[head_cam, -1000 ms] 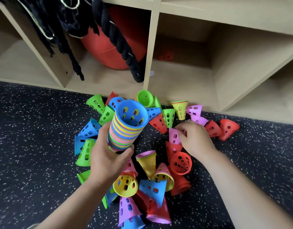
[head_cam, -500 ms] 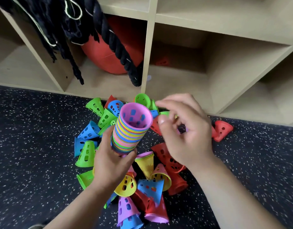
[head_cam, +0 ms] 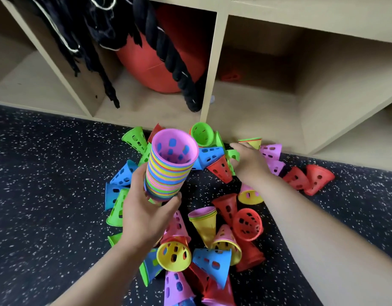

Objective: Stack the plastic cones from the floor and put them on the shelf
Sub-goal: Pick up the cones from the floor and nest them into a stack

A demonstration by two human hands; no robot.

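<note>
My left hand (head_cam: 144, 208) grips a tall, many-coloured stack of plastic cones (head_cam: 168, 171) near its lower end, holding it tilted above the floor with a purple cone on top. My right hand (head_cam: 251, 164) reaches down to the far side of the pile, fingers spread over a green cone (head_cam: 233, 154) lying beside a red one (head_cam: 220, 170). Several loose cones (head_cam: 174, 255) in red, yellow, blue, green and purple lie scattered on the dark speckled floor (head_cam: 47, 195). Just behind them is the wooden shelf (head_cam: 256, 102).
The shelf's left compartment holds a big red ball (head_cam: 150, 62) and a thick black rope (head_cam: 168, 56) hanging in front. A single red cone (head_cam: 231, 76) lies deep in the middle compartment. Two red cones (head_cam: 307, 177) lie apart at the right.
My right hand took a purple cone from the floor, dropped it onto the top of the stack, and has gone back down to the far cones. The stack stayed in my left hand.
</note>
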